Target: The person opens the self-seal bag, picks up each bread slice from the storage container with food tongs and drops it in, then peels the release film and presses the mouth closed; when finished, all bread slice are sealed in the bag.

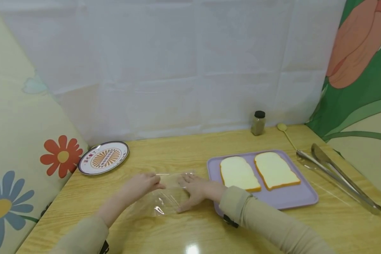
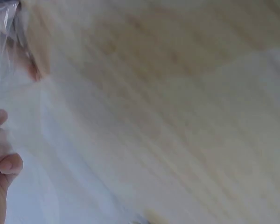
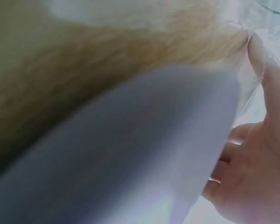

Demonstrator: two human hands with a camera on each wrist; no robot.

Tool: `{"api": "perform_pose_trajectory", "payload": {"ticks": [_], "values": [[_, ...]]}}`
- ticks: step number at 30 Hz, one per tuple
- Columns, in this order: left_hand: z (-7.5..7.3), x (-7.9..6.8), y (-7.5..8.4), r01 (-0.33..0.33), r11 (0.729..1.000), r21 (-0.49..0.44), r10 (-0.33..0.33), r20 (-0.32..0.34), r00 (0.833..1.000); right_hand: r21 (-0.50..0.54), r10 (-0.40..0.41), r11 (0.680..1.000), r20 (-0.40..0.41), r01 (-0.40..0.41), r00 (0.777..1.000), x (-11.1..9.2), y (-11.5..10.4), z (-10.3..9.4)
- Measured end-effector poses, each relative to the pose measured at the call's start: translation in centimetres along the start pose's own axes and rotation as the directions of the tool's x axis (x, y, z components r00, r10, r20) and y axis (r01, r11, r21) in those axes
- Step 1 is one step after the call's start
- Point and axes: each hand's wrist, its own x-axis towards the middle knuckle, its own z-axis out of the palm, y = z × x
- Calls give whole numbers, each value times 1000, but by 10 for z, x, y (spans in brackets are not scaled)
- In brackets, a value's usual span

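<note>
A clear plastic bag [image 1: 166, 201] lies crinkled on the table between both hands. My left hand [image 1: 146, 184] pinches its left side between curled fingers and thumb. In the left wrist view that thumb [image 2: 11, 163] shows beside the see-through film. With fingers and thumb spread, my right hand [image 1: 195, 188] rests flat against the bag's right part. Plastic stretches by the right thumb [image 3: 256, 51] in the right wrist view; whether the hand is on or inside the bag I cannot tell.
Right of the hands, a purple tray [image 1: 282, 201] bears two bread slices [image 1: 239, 173]. A patterned plate [image 1: 103, 158] stands at the back left. Behind the tray is a black-capped jar [image 1: 258, 123]. A yellow spoon [image 1: 285, 132] and metal tongs [image 1: 339, 176] lie on the right.
</note>
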Motion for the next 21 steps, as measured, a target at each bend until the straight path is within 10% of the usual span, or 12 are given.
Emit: {"api": "perform_pose_trajectory", "payload": {"ticks": [8, 16, 21], "values": [[-5, 1, -6, -40, 990, -139, 34, -40, 999, -44, -33, 999, -41, 32, 999, 0, 3, -1], [-1, -6, 5, 176, 976, -126, -169, 62, 984, -56, -105, 994, -185, 96, 977, 6, 6, 6], [-3, -4, 12, 464, 855, -231, -414, 236, 879, -41, -153, 988, -191, 147, 970, 7, 4, 6]]}}
